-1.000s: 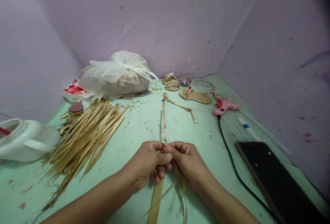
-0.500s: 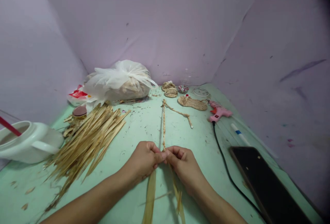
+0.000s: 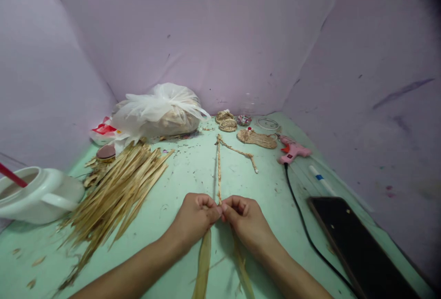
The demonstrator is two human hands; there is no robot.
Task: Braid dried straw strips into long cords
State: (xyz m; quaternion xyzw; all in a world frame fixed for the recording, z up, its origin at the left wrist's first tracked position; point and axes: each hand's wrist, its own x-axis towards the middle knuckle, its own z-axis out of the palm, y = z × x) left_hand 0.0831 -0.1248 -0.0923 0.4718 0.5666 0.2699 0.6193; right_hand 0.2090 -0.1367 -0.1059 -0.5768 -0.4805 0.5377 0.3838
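A thin straw-coloured braid [image 3: 219,170] runs from the middle of the green table toward me, its near end pinched between my two hands. My left hand [image 3: 198,216] is closed, thumb against fingers, on a flat dried leaf strip [image 3: 202,267] that hangs toward the front edge. Close beside it, my right hand [image 3: 245,218] pinches another dried leaf strip [image 3: 243,271], which trails down below the palm. The fingertips of both hands nearly meet at the braid's end and hide the crossing of the strips. From the far end, a bent length of braid [image 3: 237,149] lies off to the right.
At left lie a pile of dried leaf strips [image 3: 120,193] and a white pot [image 3: 41,193]. Behind stands a stuffed plastic bag [image 3: 161,113]. Toward the right are a woven sole [image 3: 257,138], a pink glue gun [image 3: 292,149] with its black cable, a marker [image 3: 322,179] and a phone [image 3: 358,244].
Both hands stay pinched at the braid's end, with small finger shifts. The hanging strips have swung slightly to the right. The whole view has tilted a little.
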